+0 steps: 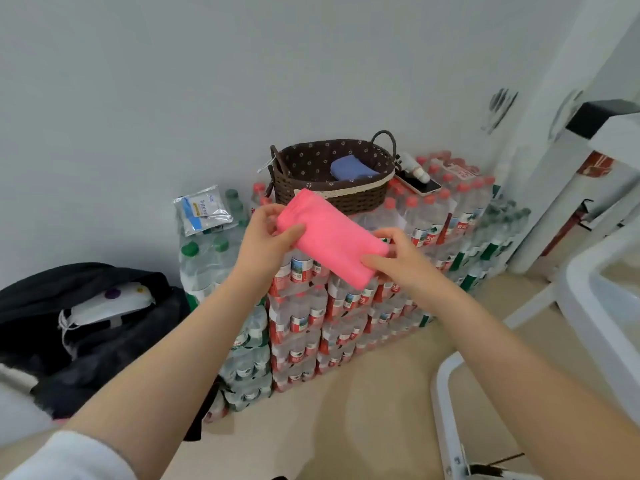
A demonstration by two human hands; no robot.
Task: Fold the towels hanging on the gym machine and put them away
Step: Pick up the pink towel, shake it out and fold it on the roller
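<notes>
Both hands up in front, apart, each clamped on one end of the folded pink towel (pixel 332 237). Left hand (pixel 265 237) pinches the upper-left short end, thumb on top; right hand (pixel 398 258) grips the lower-right end, fingers wrapped under. Towel is a tight oblong bundle held in the air, long axis running from up-left near the left hand down-right toward the right hand. Looks fully folded, so the step in hand is probably the put-away.

Just beyond the hands and above them: brown wicker basket (pixel 346 194) sitting on stacked packs of water bottles (pixel 311 327). Towel's upper-left end overlaps the basket's front rim in view; can't tell if touching. Left hand is nearer the basket. Inside, a folded blue towel (pixel 351 169) lies toward the right of centre, open liner to its left, so room for the pink one there. Move likely needs a lift over the front rim, then forward.

Phone (pixel 419 185) right of the basket, close to its rim. White machine frame (pixel 588 306) off to the right, well apart from the hands.
</notes>
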